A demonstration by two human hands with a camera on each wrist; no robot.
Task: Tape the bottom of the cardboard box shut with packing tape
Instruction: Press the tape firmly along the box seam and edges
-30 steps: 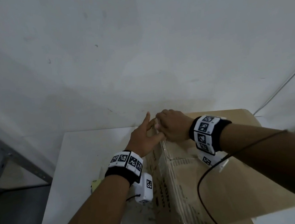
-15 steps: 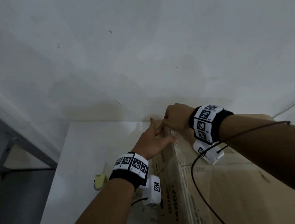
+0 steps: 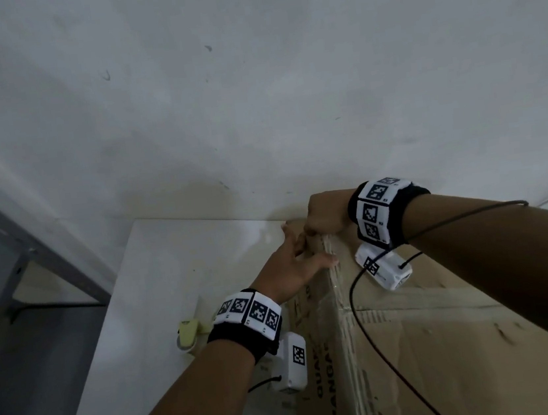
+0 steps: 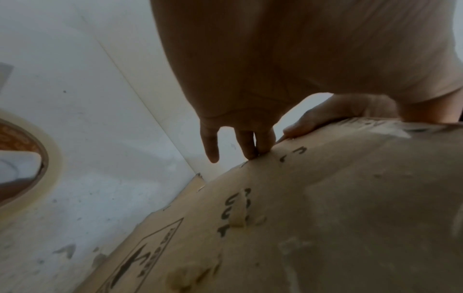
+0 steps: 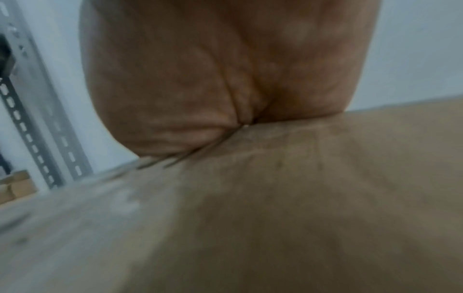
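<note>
The cardboard box fills the lower right, with printed text on its left side. A clear tape strip runs along its top left edge up to the far corner. My left hand lies flat on the box's left side with its fingers straight and its thumb on the top edge; the left wrist view shows the fingers touching the cardboard. My right hand is curled over the far corner, its palm pressing on the box top. Its fingertips are hidden.
A roll of packing tape lies on the white table left of the box, also in the left wrist view. A grey metal shelf frame stands at the left. The white wall is just behind the box.
Both hands have slid along the taped edge toward the box's far corner. The right hand has gone from the tape end on top to curling over the far edge.
</note>
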